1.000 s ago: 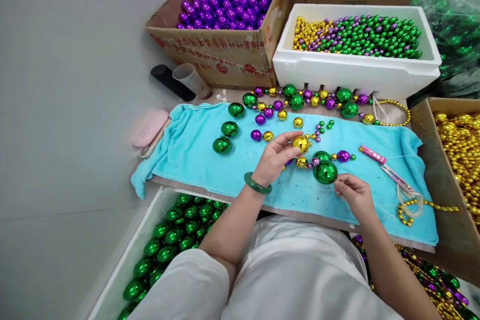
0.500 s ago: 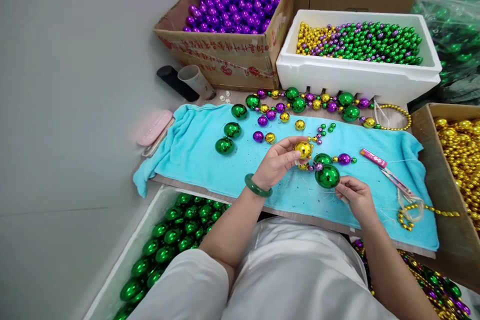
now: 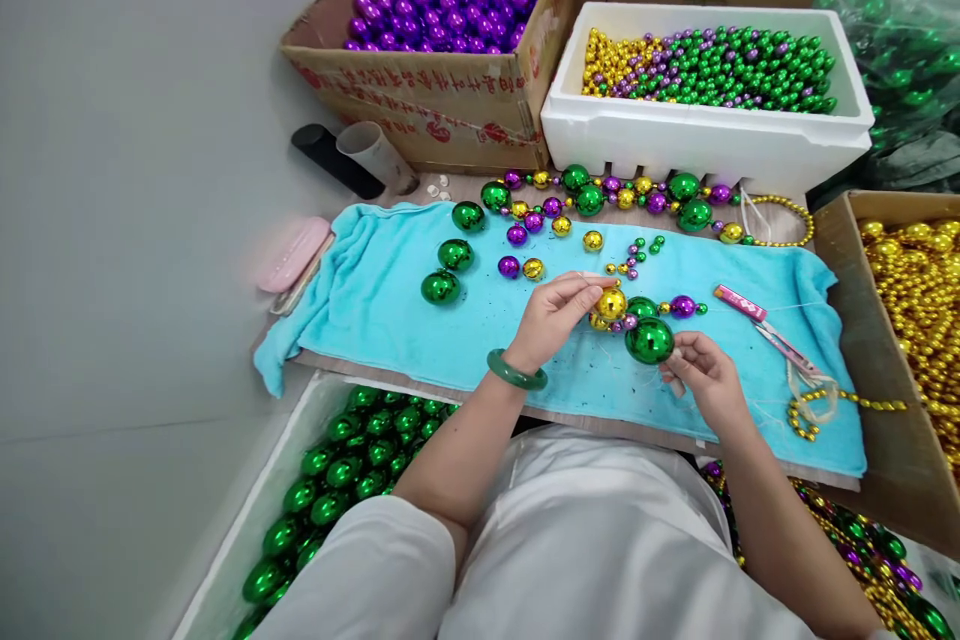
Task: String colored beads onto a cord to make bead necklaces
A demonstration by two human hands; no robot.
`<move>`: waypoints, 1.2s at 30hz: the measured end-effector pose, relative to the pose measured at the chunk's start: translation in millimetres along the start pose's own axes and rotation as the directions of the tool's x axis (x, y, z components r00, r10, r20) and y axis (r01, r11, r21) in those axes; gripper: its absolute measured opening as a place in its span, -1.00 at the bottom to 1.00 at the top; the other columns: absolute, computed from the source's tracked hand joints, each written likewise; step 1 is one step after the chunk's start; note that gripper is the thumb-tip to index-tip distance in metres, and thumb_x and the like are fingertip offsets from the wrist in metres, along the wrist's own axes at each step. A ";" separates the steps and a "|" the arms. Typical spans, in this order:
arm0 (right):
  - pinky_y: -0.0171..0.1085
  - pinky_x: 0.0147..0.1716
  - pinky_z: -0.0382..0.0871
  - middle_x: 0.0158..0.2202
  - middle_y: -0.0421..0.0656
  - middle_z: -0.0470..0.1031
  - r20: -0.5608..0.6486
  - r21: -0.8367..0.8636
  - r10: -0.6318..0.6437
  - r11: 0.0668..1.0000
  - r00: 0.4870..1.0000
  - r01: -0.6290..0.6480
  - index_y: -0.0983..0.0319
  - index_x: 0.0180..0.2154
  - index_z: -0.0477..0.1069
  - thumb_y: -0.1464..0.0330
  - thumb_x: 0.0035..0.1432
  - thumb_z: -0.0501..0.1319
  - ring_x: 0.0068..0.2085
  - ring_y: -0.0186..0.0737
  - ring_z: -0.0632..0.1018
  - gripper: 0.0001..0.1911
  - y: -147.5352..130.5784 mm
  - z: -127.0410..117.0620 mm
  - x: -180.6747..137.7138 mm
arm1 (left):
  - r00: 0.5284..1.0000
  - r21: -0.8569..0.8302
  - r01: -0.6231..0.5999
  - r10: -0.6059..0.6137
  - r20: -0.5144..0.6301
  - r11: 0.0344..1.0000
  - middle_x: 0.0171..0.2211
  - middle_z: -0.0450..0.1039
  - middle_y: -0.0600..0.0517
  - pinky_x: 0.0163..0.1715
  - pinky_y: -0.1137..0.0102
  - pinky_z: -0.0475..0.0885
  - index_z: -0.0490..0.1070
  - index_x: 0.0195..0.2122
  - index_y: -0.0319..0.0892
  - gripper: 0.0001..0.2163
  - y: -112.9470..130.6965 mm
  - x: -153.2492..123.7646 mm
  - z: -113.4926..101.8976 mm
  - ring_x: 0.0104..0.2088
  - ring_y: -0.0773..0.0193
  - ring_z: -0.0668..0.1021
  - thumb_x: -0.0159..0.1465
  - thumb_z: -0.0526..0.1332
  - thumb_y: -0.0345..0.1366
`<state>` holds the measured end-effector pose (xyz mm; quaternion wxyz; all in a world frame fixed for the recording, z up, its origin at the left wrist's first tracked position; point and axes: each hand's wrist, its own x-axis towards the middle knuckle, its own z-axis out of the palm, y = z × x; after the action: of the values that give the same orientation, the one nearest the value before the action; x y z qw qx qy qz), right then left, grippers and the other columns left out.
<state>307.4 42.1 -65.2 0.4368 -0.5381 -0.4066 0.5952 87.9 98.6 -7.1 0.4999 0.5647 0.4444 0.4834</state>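
Note:
My left hand (image 3: 553, 320), a green bangle (image 3: 517, 370) on its wrist, pinches at a shiny gold bead (image 3: 611, 304). A large green bead (image 3: 649, 341) hangs beside it, joined to small lilac beads, with another green bead (image 3: 641, 308) behind. Just right of the large green bead is my right hand (image 3: 703, 378), thumb and fingers drawn together; what they pinch is too fine to make out. A purple bead (image 3: 682, 306) lies behind this cluster. Loose green beads (image 3: 441, 287), purple and gold ones lie on the blue towel (image 3: 390, 320).
A finished-looking bead string (image 3: 590, 200) runs along the towel's back edge. Pink-handled snips (image 3: 765, 320) and a gold bead chain (image 3: 802, 417) lie at right. A carton (image 3: 412, 100) of purple beads and a white foam box (image 3: 705, 135) stand behind; green beads (image 3: 345, 470) fill a box below left.
My left fingers have shifted back to the left side of the gold bead, uncovering more of it. My right fingers have curled slightly beside the green bead. The whole view has shifted a little.

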 end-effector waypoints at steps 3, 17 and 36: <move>-0.33 -0.56 0.36 -0.52 -0.19 0.46 0.070 -0.079 0.023 0.997 0.997 -0.017 0.23 -0.34 0.37 0.14 -0.04 0.30 -0.52 -0.31 0.45 -0.67 -0.8 -3.5 -2.4 | 0.998 -0.012 -0.038 0.037 -0.048 0.999 -0.25 0.56 -0.02 -0.08 0.35 0.37 0.59 -0.34 -0.14 -0.88 -1.6 2.1 1.5 -0.13 0.23 0.51 0.17 0.27 -0.26; -0.29 -0.47 0.32 -0.17 -0.10 0.53 0.159 -0.248 -0.328 0.900 0.931 0.359 0.18 -0.03 0.41 0.27 0.14 0.21 -0.45 -0.32 0.42 -0.66 -37.1 31.9 7.9 | 0.999 -0.207 -0.040 0.043 0.010 0.978 -0.37 0.48 0.02 -0.40 0.45 0.49 0.47 -0.32 -0.20 -0.84 29.6 3.4 19.6 -0.33 0.32 0.56 0.25 0.19 -0.22; -0.37 -0.64 0.27 -0.56 -0.20 0.48 0.247 0.019 -0.057 0.998 0.967 0.053 0.26 -0.38 0.48 0.21 -0.05 0.34 -0.56 -0.33 0.45 -0.75 -38.4 40.3 28.4 | 0.967 -0.354 -0.142 0.053 -0.250 0.924 -0.43 0.47 0.07 -0.44 0.47 0.47 0.43 -0.30 -0.15 -0.78 31.9 -1.1 -6.8 -0.40 0.37 0.55 0.22 0.21 -0.09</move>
<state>269.3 79.8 -33.1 0.4025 -0.4454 -0.4689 0.6479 81.6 95.1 24.7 0.5160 0.4209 0.3728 0.6463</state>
